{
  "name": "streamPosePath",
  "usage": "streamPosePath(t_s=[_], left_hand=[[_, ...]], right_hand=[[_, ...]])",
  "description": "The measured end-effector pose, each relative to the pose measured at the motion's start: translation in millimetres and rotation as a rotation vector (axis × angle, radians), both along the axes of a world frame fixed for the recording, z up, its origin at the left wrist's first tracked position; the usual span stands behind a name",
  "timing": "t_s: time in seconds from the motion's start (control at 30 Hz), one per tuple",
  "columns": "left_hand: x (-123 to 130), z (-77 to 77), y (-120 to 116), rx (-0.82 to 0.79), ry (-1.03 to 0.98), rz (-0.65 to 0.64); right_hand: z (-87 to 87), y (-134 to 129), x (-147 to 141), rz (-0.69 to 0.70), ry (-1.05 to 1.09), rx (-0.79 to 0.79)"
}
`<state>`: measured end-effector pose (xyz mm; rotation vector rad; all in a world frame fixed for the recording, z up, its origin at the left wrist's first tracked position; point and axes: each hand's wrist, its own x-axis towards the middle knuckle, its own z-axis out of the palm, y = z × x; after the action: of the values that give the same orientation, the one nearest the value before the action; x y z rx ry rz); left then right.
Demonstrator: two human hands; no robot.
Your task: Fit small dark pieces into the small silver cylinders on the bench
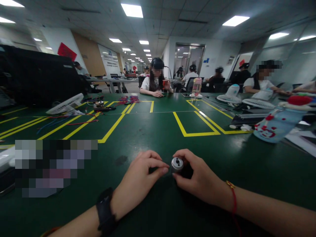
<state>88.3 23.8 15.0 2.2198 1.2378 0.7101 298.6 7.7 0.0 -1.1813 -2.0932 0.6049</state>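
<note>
I log: red-topped pale-blue bottle point(276, 125), right; white plastic fan point(64, 104), left; tangled red-and-blue wires point(127, 100), toward far side; green tabletop point(153, 131), yellow-striped.

Office-like workshop: wires point(127, 99), green worktable point(148, 128)

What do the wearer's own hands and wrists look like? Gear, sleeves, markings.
Left hand: no glove, black watch or band on the wrist. Right hand: no glove, thin red cord bracelet with a gold-coloured charm. No sleeves show on either forearm; no cables or markings that I can make out.
</note>
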Motion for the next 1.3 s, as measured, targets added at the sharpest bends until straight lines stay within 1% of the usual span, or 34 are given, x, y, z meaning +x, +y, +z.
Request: streamPosePath(t_s=[0.07, 0.17, 0.23, 0.27, 0.33, 0.43, 0.5, 0.53, 0.6, 0.67, 0.73, 0.77, 0.8, 0.83, 0.87, 0.9, 0.97, 1.0, 1.07, 1.1, 1.13, 1.17, 1.2, 1.23, 1.3], left_hand=[[2.5, -6.1, -0.5, 0.007, 0.059, -0.014], [0.0, -3.8, -1.8, -0.028, 0.032, -0.029], [-11.7, 1.4, -1.9, -0.061, -0.018, -0.006], [-20.8, 3.5, -1.5, -0.072, -0.035, 0.022], [-43.6, 4.7, 0.2, -0.089, -0.026, 0.086], [-78.0, -1.2, 3.1, -0.147, -0.021, 0.194], [-92.6, -7.0, 3.9, -0.210, -0.031, 0.215], [-96.2, -9.3, 3.8, -0.231, -0.038, 0.214], [-97.0, -11.2, 2.6, -0.249, -0.048, 0.206], [-92.4, -9.7, 0.5, -0.238, -0.050, 0.206], [-87.0, -6.8, -1.4, -0.219, -0.047, 0.208], [-85.0, -5.8, -2.0, -0.210, -0.043, 0.206], [-83.7, -5.4, -2.1, -0.200, -0.039, 0.204], [-83.0, -5.8, -1.7, -0.191, -0.034, 0.207], [-82.9, -7.0, -1.0, -0.185, -0.029, 0.212], [-83.2, -8.7, 0.1, -0.179, -0.022, 0.220], [-84.1, -12.7, 2.2, -0.167, -0.009, 0.230], [-84.6, -14.5, 3.0, -0.161, -0.003, 0.228], [-85.3, -16.7, 3.6, -0.142, 0.005, 0.215], [-85.6, -17.0, 3.5, -0.130, 0.006, 0.208], [-85.8, -17.0, 3.1, -0.121, 0.006, 0.204], [-86.0, -16.6, 2.6, -0.115, 0.006, 0.202], [-86.1, -16.1, 2.1, -0.113, 0.007, 0.202], [-86.1, -15.5, 1.5, -0.114, 0.011, 0.201], [-85.6, -14.3, 0.6, -0.114, 0.016, 0.195]], right_hand=[[-2.2, -1.2, -1.5, -0.003, -0.038, 0.049], [0.2, -3.0, 2.2, 0.016, -0.083, 0.084], [5.1, -2.9, 16.0, -0.041, -0.101, 0.096], [7.6, -2.3, 28.1, -0.102, -0.112, 0.108], [10.9, -0.3, 63.2, -0.281, -0.158, 0.141], [9.2, 3.5, 135.1, -0.637, -0.256, 0.153], [4.7, 5.0, 183.5, -0.840, -0.321, 0.110], [2.1, 5.3, 204.2, -0.908, -0.348, 0.086], [-2.2, 5.2, 233.2, -0.952, -0.426, 0.070], [-4.2, 5.3, 241.6, -0.950, -0.511, 0.110], [-2.5, 5.9, 227.2, -0.954, -0.590, 0.238], [-0.3, 6.3, 211.9, -0.943, -0.620, 0.336], [2.6, 6.5, 191.7, -0.898, -0.639, 0.433], [5.8, 6.4, 167.6, -0.804, -0.654, 0.513], [8.9, 6.0, 140.6, -0.669, -0.656, 0.552], [11.6, 5.5, 112.0, -0.513, -0.640, 0.539], [14.0, 4.3, 56.0, -0.231, -0.566, 0.394], [13.5, 4.2, 31.6, -0.123, -0.527, 0.315], [10.8, 5.2, -4.0, 0.017, -0.471, 0.207], [9.6, 6.5, -13.4, 0.057, -0.460, 0.182], [9.5, 8.1, -16.7, 0.076, -0.454, 0.170], [11.0, 10.1, -13.8, 0.072, -0.448, 0.165], [14.3, 12.2, -5.0, 0.043, -0.444, 0.170], [19.5, 14.3, 9.0, -0.020, -0.453, 0.194], [33.6, 18.0, 49.6, -0.232, -0.498, 0.281]])
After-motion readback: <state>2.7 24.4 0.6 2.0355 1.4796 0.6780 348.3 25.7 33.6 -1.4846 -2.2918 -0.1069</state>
